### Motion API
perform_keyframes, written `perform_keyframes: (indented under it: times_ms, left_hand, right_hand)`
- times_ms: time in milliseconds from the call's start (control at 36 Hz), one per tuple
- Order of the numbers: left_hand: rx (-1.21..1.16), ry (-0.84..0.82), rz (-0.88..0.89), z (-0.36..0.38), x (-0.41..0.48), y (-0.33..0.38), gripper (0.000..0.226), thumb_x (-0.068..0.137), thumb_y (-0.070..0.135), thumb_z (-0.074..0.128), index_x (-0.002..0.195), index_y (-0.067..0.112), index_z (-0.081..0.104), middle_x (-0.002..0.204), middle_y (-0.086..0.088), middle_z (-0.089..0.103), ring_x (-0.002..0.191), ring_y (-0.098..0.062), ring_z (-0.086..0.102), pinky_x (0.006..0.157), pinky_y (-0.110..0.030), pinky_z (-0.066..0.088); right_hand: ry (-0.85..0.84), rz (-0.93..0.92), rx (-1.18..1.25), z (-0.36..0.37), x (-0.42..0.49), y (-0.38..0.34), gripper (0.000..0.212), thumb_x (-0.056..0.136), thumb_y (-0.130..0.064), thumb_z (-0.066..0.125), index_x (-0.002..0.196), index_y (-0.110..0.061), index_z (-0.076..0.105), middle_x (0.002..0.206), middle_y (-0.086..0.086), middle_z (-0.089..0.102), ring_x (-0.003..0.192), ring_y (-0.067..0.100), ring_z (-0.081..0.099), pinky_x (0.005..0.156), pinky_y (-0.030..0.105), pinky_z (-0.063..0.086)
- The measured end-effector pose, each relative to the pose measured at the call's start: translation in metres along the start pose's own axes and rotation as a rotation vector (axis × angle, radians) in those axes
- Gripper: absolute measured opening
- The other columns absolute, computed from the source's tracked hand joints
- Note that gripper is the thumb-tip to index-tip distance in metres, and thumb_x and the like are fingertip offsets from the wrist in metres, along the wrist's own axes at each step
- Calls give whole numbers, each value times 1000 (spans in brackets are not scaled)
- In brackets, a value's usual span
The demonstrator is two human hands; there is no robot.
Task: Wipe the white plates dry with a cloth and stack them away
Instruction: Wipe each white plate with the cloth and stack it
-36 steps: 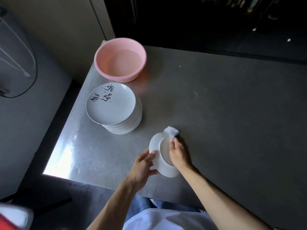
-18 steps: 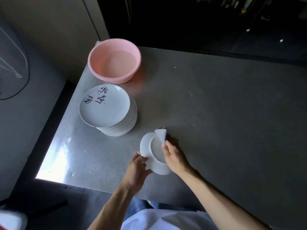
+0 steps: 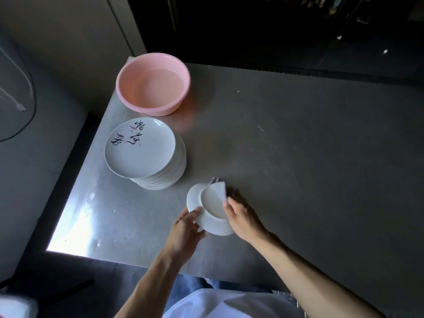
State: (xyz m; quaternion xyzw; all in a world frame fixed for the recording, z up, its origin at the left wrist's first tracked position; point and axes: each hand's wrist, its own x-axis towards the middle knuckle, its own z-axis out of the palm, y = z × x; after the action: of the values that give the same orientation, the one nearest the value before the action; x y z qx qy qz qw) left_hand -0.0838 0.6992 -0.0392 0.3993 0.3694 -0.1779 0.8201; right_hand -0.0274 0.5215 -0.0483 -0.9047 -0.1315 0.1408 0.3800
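A small white plate point(image 3: 207, 211) is tilted up above the steel table, its underside with the foot ring turned toward me. My left hand point(image 3: 184, 230) grips its lower left rim. My right hand point(image 3: 241, 214) presses a white cloth point(image 3: 219, 188) against the plate's right side, and the cloth's corner sticks up past the top rim. A tall stack of white plates point(image 3: 146, 154) stands to the left; the top one carries black brush lettering.
A pink plastic basin point(image 3: 153, 83) sits at the table's far left corner, behind the stack. The steel table point(image 3: 309, 168) stretches bare to the right. Its left edge and near edge drop off to a dark floor.
The cloth and my right hand have slid along the plate's underside, from its upper edge down toward the right rim. My left hand has shifted its grip lower on the rim.
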Motion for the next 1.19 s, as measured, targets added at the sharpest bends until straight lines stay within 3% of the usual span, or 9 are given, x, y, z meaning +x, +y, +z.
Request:
perform_keyframes:
  times_ms: [111, 222, 333, 500, 639, 917, 1028, 1111, 1194]
  left_hand:
    - [-25, -8, 31, 11, 6, 13, 32, 103, 11, 50, 131, 7, 66, 117, -16, 74, 96, -23, 73, 76, -34, 63]
    - [20, -97, 44, 22, 7, 21, 27, 102, 4, 49, 119, -3, 68, 107, -20, 73, 92, -25, 74, 72, -33, 62]
    - [161, -138, 84, 34, 8, 29, 37, 108, 24, 49, 134, 5, 66, 134, -15, 69, 121, -25, 67, 95, -42, 60]
    - [271, 147, 115, 34, 18, 21, 59, 109, 49, 44, 161, 24, 33, 155, 0, 43, 144, -25, 43, 112, -51, 43]
    - [360, 63, 63, 16, 17, 8, 31, 111, 46, 40, 128, 30, 60, 118, -1, 74, 107, -21, 71, 79, -36, 60]
    - [302, 106, 45, 15, 3, -9, 41, 109, 51, 38, 131, 26, 63, 122, -11, 74, 106, -31, 74, 73, -45, 64]
    - [361, 98, 55, 22, 0, -12, 45, 106, 53, 43, 131, 21, 64, 119, -14, 74, 108, -34, 73, 74, -47, 64]
    - [426, 33, 69, 30, -1, -11, 49, 106, 55, 43, 128, 19, 68, 115, -16, 76, 105, -33, 75, 76, -46, 64]
    - [438, 26, 69, 35, 4, -8, 51, 108, 55, 40, 127, 18, 70, 115, -12, 77, 104, -31, 76, 74, -43, 64]
  right_hand:
    - [-48, -327, -77, 1, -27, -10, 51, 106, -27, 40, 153, -7, 33, 162, 7, 26, 153, 14, 15, 126, 32, 8]
    - [49, -421, -227, -4, -26, -11, 60, 99, -32, 59, 149, -3, 42, 156, 12, 39, 148, 23, 32, 122, 40, 25]
    - [187, -461, -234, -12, -13, -3, 49, 98, -23, 62, 140, 1, 54, 141, 13, 57, 129, 29, 55, 109, 43, 44]
    - [490, -74, 103, -27, 8, -7, 20, 100, -26, 52, 104, -11, 66, 99, -1, 68, 89, 7, 59, 88, 12, 44]
    - [406, 387, 540, -30, 21, 8, 34, 90, -42, 55, 81, -9, 56, 72, -2, 56, 67, 12, 48, 64, 30, 42]
    - [587, 424, 325, -14, 7, 15, 35, 101, -22, 51, 69, -17, 38, 58, -8, 41, 58, 11, 35, 60, 33, 34]
    - [285, 165, -17, -3, -1, 13, 18, 102, -19, 52, 108, -7, 63, 104, 13, 69, 96, 27, 63, 81, 31, 44]
    - [-22, -85, -144, 8, -1, 11, 43, 104, -16, 47, 145, -2, 47, 154, 16, 42, 146, 27, 35, 123, 35, 21]
    - [-140, -227, -161, 9, -4, 6, 46, 105, -15, 45, 150, -7, 41, 159, 11, 34, 151, 23, 24, 124, 27, 5]
